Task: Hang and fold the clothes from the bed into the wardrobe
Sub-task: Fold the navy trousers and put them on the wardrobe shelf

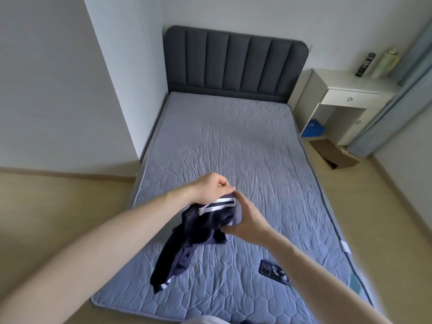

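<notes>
Both hands hold a dark navy garment above the bed.

The left hand [210, 188] pinches the garment [198, 232] at its white-striped edge, fingers curled at the top; the right hand [245, 220], at 4 o'clock from the left and nearly touching it, grips the bunched cloth from the side. The rest of the garment hangs toward 7 o'clock from the hands, its lower end with a white stripe over the quilted grey bed [245, 141]. A dark phone [274, 272] lies on the bed at 5 o'clock from the right hand, well apart.
</notes>
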`<action>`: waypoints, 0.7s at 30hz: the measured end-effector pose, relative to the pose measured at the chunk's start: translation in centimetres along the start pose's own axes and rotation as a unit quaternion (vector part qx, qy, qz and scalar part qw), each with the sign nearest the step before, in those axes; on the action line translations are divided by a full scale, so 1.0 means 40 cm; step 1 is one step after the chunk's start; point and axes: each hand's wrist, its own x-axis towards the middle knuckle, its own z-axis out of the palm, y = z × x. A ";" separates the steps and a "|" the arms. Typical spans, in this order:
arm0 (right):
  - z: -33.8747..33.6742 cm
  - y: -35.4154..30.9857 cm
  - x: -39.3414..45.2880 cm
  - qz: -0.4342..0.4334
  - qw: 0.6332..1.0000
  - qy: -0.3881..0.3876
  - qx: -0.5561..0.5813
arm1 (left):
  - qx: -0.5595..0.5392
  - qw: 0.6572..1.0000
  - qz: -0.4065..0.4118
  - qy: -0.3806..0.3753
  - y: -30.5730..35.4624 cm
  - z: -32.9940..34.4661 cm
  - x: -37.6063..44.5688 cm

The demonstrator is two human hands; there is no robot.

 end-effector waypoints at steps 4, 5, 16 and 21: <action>0.018 -0.003 0.024 0.017 0.997 0.067 0.025 | -0.081 0.996 -0.005 -0.040 -0.005 0.001 -0.018; 0.018 0.007 0.025 0.015 0.997 0.067 0.032 | -0.111 0.993 -0.004 -0.048 -0.027 0.002 -0.034; 0.022 -0.030 0.023 0.114 0.948 0.049 0.294 | 0.035 0.988 -0.147 -0.022 -0.368 0.277 -0.201; -0.047 0.011 0.021 0.129 0.924 0.001 0.359 | -0.004 0.976 -0.180 0.120 -0.359 0.285 -0.146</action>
